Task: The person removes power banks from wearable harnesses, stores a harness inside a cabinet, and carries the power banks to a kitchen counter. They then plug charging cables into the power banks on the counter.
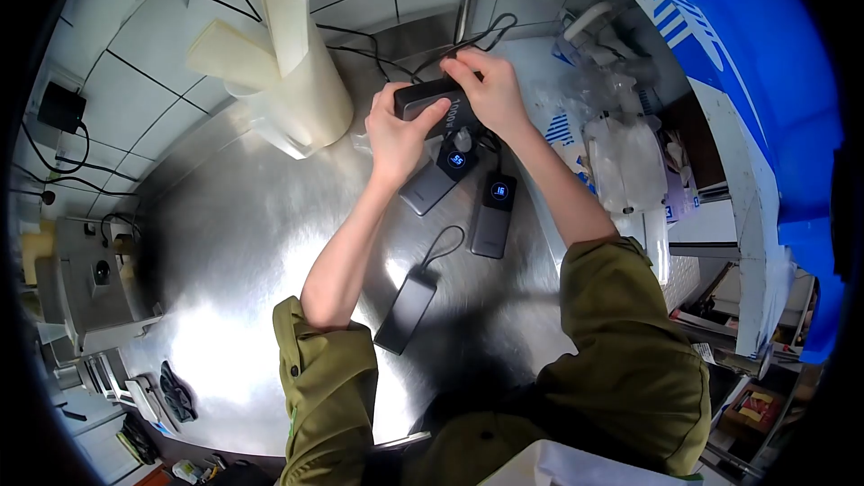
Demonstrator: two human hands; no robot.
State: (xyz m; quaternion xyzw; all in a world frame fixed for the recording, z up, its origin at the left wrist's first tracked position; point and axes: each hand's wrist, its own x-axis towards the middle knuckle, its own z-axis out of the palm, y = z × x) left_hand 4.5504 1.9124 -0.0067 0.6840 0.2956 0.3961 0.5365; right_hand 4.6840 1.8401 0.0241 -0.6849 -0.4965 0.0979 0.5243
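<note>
Standing at left on the steel tabletop (234, 243), a white jug (315, 112) holds cream sheets (288, 27). Next, the left hand (400, 130) grips a black box (423, 92) at the tabletop's back, beyond the power banks (490, 225). Farther right, the right hand (486, 90) pinches a dark cable (470, 40) beside the box. A sharp tug on that cable could jerk the box free and knock it into the power banks. Counted: one jug, one box, three power banks, two with lit displays.
</note>
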